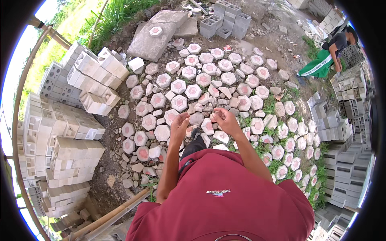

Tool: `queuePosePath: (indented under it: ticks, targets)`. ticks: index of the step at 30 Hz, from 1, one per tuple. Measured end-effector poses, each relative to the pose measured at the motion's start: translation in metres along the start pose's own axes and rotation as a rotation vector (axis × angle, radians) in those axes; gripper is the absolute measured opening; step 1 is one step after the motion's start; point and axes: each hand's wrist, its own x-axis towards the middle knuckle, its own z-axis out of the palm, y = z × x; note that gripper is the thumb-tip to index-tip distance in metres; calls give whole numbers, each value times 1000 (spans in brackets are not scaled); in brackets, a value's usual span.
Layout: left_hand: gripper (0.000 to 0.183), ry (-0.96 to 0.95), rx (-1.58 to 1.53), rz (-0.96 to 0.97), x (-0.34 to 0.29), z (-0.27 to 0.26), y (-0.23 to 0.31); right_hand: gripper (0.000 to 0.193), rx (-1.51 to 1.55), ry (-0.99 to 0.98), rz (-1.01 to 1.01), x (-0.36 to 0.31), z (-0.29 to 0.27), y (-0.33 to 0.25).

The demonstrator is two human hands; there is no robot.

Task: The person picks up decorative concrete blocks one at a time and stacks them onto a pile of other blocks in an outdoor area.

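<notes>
My left hand [179,122] hovers over the ground ahead of my body, its fingers loosely bent and apart, with nothing seen in it. Facing it across a gap, my right hand [225,120] is also empty, its fingers slightly curled. Beneath and around both hands lie hexagonal paving blocks with reddish centres, such as a block [207,126] beside my right hand and another block [171,116] by my left. A grey stone [196,119] shows between the hands. One dark shoe [195,133] is visible below them.
Stacks of hollow concrete blocks [74,154] line the left side, with more blocks [339,168] on the right. Grey hollow blocks [225,20] and a large slab [155,38] stand at the back. Another person [327,60] bends at the far right. A bamboo pole [106,217] lies lower left.
</notes>
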Motion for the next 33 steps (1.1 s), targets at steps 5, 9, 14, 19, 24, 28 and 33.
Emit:
queuePosePath:
  ticks: [5, 9, 14, 19, 24, 28, 33]
  targets:
    - [36, -20, 115, 132, 111, -46, 67, 41, -77, 35, -39, 82, 8, -53]
    - [37, -29, 9, 113, 164, -61, 84, 37, 78, 104, 14, 133, 1, -45]
    - [38, 40, -38, -75, 204, -65, 69, 34, 86, 89, 112, 196, -3, -35]
    - [36, 16, -61, -174, 269, -52, 63, 37, 14, 116, 108, 285, -7, -34]
    - [35, 16, -53, -174, 385, -44, 79, 39, -75, 148, 47, 406, -26, -36]
    - [35, 29, -32, -138, 506, -33, 104, 39, -197, 124, 8, 515, -50, -55]
    - [34, -78, 61, 36, 643, -1, 170, 41, -130, 106, -73, 634, -81, -86]
